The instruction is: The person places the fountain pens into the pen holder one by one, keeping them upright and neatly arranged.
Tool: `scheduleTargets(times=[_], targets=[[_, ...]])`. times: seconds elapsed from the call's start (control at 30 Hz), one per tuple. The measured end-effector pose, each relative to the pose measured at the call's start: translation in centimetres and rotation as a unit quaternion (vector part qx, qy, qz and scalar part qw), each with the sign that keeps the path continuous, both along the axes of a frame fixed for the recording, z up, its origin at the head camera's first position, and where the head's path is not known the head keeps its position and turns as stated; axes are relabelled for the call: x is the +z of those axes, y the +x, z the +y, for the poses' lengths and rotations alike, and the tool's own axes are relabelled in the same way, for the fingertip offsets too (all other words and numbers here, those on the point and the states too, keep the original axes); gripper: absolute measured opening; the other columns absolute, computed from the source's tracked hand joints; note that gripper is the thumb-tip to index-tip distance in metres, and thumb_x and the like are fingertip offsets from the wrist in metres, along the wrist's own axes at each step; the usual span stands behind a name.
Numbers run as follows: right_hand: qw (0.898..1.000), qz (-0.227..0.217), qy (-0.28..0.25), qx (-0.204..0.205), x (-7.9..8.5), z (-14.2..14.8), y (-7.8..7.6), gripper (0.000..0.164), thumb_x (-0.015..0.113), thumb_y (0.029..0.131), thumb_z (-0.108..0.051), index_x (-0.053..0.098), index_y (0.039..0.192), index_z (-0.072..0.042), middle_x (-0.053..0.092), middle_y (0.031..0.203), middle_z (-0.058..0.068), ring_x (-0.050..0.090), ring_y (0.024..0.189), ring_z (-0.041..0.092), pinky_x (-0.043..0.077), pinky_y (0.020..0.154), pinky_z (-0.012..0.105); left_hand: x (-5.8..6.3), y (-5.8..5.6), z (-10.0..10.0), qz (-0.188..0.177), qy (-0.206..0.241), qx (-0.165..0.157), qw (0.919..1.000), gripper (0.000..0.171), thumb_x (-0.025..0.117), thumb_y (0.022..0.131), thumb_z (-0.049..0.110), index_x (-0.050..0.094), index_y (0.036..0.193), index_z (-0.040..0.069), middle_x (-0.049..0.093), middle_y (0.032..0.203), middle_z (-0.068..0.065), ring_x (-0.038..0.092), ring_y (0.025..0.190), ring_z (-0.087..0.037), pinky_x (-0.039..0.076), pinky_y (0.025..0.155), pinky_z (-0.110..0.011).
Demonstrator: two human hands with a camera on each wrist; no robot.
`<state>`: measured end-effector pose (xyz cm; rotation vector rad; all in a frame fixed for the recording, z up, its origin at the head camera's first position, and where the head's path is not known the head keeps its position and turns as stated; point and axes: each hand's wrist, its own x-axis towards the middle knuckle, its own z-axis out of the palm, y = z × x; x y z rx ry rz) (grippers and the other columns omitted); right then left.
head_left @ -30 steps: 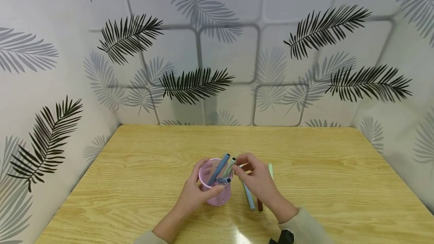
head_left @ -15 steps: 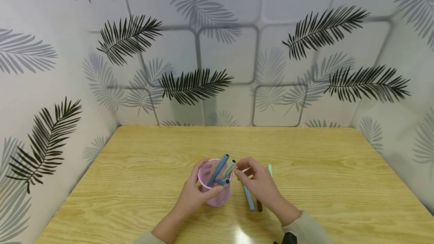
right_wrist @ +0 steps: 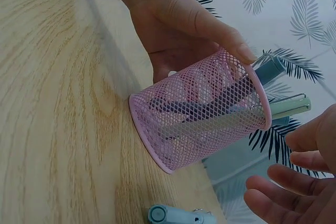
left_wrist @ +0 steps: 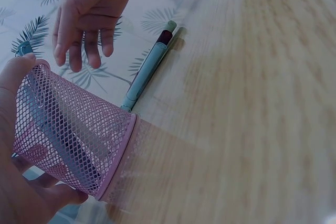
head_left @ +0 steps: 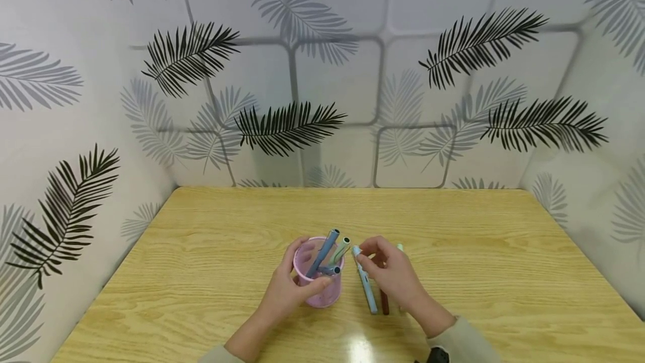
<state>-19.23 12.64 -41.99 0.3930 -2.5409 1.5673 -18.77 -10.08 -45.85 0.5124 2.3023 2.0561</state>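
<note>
My left hand (head_left: 283, 291) grips a pink mesh pen cup (head_left: 325, 296), thumb over the near rim and fingers round the far side. Inside lean a blue pen (head_left: 322, 254), a pale green pen (head_left: 340, 250) and another blue pen (head_left: 330, 270). To the cup's right, my right hand (head_left: 395, 278) hovers with loosely bent fingers around the top end of a light blue pen (head_left: 368, 294) lying on the table. In the left wrist view the right hand (left_wrist: 92, 19) hangs above the table, apart from the pens, with nothing between its fingers.
Beside the light blue pen lie a dark red pen (head_left: 385, 303) and a light green pen (head_left: 400, 247), both partly hidden by the right hand. The wooden table (head_left: 227, 228) meets a leaf-patterned wall (head_left: 342, 156) at the back.
The right hand has let go of the pale green pen in the cup and drawn back to the right, over the light blue pen. The left hand keeps its grip on the cup.
</note>
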Motion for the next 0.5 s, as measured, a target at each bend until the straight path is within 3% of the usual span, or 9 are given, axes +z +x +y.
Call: scheduleTargets(times=[0.2, 0.5], targets=[[0.999, 0.001, 0.028, -0.017, -0.3, 0.7, 0.0, 0.014, 0.065, 0.088, -0.014, 0.062, 0.101, -0.01, 0.062, 0.089, -0.001, 0.056, 0.075, 0.013, 0.048, 0.059, 0.024, 0.0, 0.1, 0.0, -0.001, 0.001, 0.006, 1.0, 0.083, 0.078, 0.076, 0.019, 0.028, 0.141, 0.027, 0.043, 0.136, -0.006, 0.045, 0.12, -0.027, 0.047, 0.09, -0.04], [0.998, -0.01, 0.04, -0.045, -0.5, 1.8, -0.5, 0.015, 0.066, 0.087, -0.012, 0.061, 0.101, -0.01, 0.062, 0.092, 0.003, 0.058, 0.078, 0.016, 0.05, 0.06, 0.025, 0.5, 0.3, 0.1, 0.004, 0.003, 0.003, 1.0, 0.082, 0.077, 0.078, 0.014, 0.028, 0.143, 0.019, 0.041, 0.138, -0.012, 0.042, 0.122, -0.033, 0.046, 0.09, -0.043]])
